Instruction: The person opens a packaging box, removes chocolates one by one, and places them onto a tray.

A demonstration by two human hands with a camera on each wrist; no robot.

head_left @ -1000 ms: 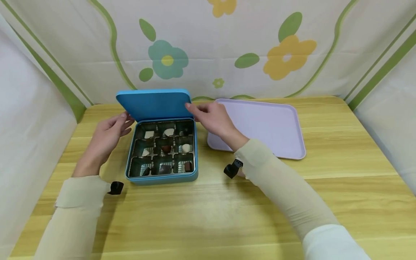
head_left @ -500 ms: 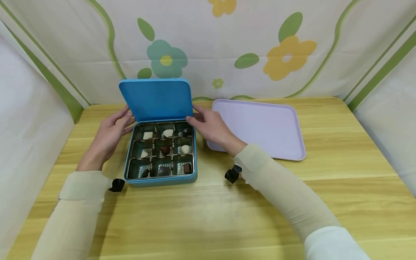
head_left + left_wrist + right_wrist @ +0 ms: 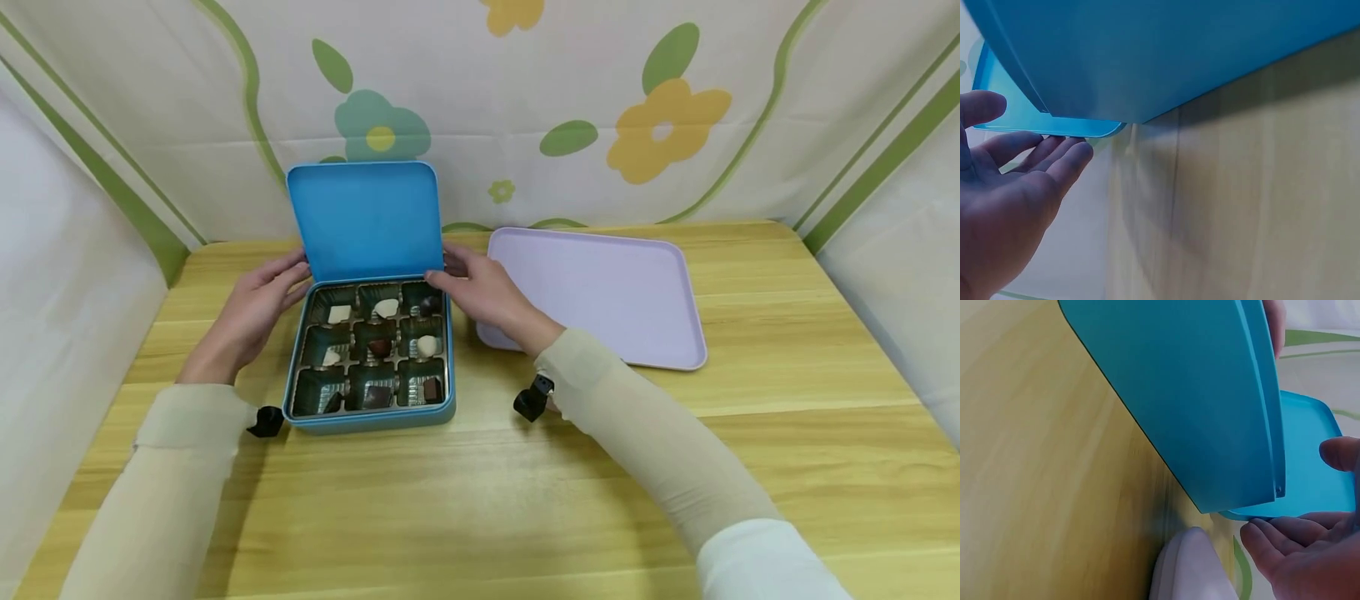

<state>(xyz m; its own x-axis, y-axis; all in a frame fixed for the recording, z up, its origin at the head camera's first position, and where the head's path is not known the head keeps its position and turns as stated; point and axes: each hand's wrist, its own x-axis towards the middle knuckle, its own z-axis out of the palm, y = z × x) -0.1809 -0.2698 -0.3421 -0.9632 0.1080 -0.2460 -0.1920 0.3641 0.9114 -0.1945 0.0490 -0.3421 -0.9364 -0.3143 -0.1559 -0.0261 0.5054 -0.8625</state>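
A blue tin box [image 3: 375, 423] stands on the table with its hinged lid [image 3: 366, 218] tilted up at the back. Inside, a dark nine-pocket insert [image 3: 321, 382] holds small chocolates, some white, some brown or dark, such as a white square [image 3: 339, 314] and a brown piece [image 3: 380, 348]. My left hand [image 3: 251, 308] is at the lid's left edge near the hinge; extended fingers [image 3: 1069, 159] meet the edge, thumb apart. My right hand [image 3: 487, 287] mirrors it on the right, fingers [image 3: 1263, 540] along the lid's edge and thumb [image 3: 1338, 453] separate.
A lilac tray [image 3: 600, 292] lies right of the tin, partly behind my right wrist. The wooden table [image 3: 480, 500] ends at the back against a curtain [image 3: 480, 108] printed with flowers. White cloth hangs at both sides.
The lid has swung farther up and back, showing more of its inner face. My right thumb has come down off the lid's inner face to near the hinge corner. My left hand stays beside the lid.
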